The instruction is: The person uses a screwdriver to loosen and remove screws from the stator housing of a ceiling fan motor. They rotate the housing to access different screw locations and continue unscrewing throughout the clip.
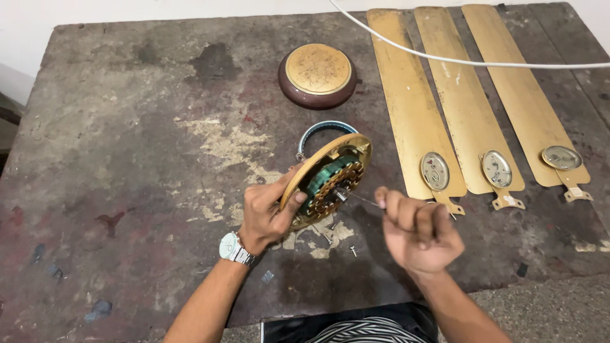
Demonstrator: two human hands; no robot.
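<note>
- Head view: the left hand (267,213) grips the near-left edge of a round ceiling-fan motor (327,180), thumb on its open face and fingers curled behind the gold rim, holding it tilted up on edge above the table.
- The motor sits at the middle of the scene, just near of centre; its open face shows a green winding ring and copper coils around a hub.
- The right hand (419,232) is loosely clenched just right of the motor, its fingertips pinching a thin metal tool (359,199) whose tip reaches the motor's hub. The hand is blurred, so the exact grip on the tool is hard to make out.
- A silver wristwatch (232,248) is on the left wrist.
- Behind the motor, partly hidden by it, lies a pale blue ring (321,129) flat on the table.
- Farther back rests a round maroon cover with a gold top (318,75).
- To the right, three gold fan blades (464,95) lie side by side, their bracket ends toward the near side.
- A white cable (457,60) crosses over the blades at the far right.
- A small screw (353,250) lies on the worn, stained table (127,159) just near the motor.
</note>
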